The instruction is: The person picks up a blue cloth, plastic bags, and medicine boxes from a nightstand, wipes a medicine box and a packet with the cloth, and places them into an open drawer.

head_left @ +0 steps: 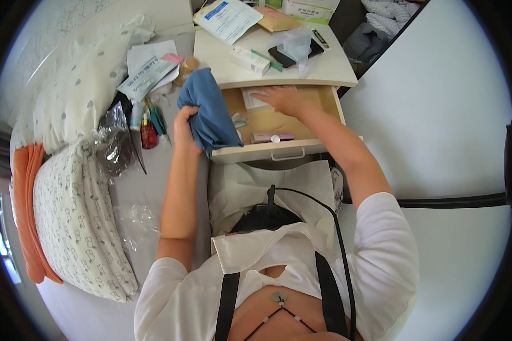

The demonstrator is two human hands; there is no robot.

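Note:
My left hand (186,126) is closed round the edge of a folded blue cloth (206,111), which hangs over the left side of the open drawer (316,122). Inside that drawer, toward its back, my right hand (283,99) lies with fingers stretched out over a flat white box (250,101), partly covering it. Whether the fingertips press on the box I cannot tell. A slim purple-and-white box (270,137) rests near the drawer front, a small round white piece (276,138) beside it. A small clear packet (239,120) lies close to the cloth.
On the cabinet top (222,65) are a white-and-blue packet (228,20), a small white carton (250,60), a dark phone (296,54) and a crumpled clear bag (294,45). To the left, a bed holds a red bottle (148,135), plastic wrapping and folded bedding (77,221).

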